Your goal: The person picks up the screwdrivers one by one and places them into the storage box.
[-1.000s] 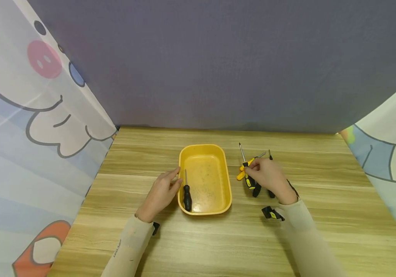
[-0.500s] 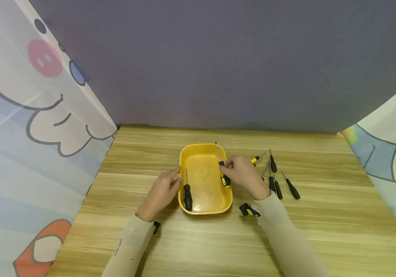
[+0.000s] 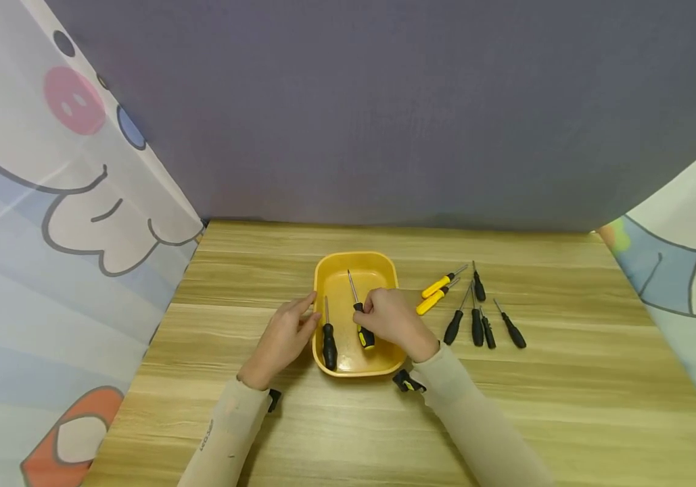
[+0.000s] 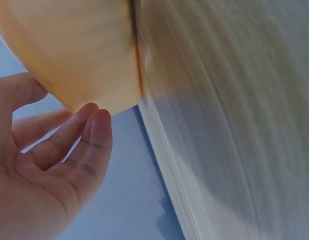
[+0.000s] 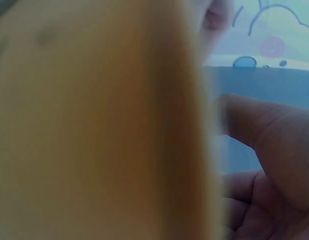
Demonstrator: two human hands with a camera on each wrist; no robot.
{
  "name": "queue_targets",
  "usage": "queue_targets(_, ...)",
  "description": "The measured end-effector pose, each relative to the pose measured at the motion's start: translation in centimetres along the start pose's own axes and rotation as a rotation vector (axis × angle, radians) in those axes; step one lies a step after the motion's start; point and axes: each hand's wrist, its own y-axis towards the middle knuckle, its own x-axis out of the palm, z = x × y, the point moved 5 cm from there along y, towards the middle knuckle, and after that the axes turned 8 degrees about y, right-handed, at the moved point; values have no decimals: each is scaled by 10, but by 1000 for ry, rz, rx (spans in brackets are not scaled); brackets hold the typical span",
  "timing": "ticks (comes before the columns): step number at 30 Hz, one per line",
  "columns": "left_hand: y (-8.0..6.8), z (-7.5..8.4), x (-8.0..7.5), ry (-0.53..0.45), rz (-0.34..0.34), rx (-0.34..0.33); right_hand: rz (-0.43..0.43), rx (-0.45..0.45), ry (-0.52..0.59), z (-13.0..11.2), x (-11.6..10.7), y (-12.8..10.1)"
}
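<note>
A yellow tray (image 3: pixel 391 277) stands on the table, and a black screwdriver (image 3: pixel 329 346) lies along its left side. My left hand (image 3: pixel 282 338) touches the tray's left wall with fairly straight fingers; the left wrist view has those fingers (image 4: pixel 97 132) against the outer side of the tray. Over the tray, my right hand (image 3: pixel 393 319) pinches a black-and-yellow screwdriver (image 3: pixel 364 336) by its handle, its shaft pointing away. From the right wrist, the blurred tray wall (image 5: pixel 94 125) hides the screwdriver and most fingertips.
Right of the tray lie two yellow screwdrivers (image 3: pixel 435 299) and several black screwdrivers (image 3: pixel 477 328). One black screwdriver (image 3: pixel 514 333) lies farthest right. A grey panel (image 3: pixel 348 115) rises behind the wooden table (image 3: pixel 323 433), with a cartoon-printed cloth (image 3: pixel 7 304) on the left.
My right hand has carried the black-and-yellow screwdriver left from the group of screwdrivers, across the tray's right rim and over its inside. The left hand has stayed at the tray's left side.
</note>
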Motion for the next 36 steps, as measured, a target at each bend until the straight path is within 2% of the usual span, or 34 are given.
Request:
queue_targets(16, 0, -1, 0, 16, 6, -3, -94, 43, -18, -7, 44, -5)
queue_targets(26, 0, -2, 0, 3, 0, 3, -108, 66, 12, -6, 52, -5)
queue_targets(36, 0, -3, 1, 3, 2, 6, -111, 49, -64, -7, 53, -6)
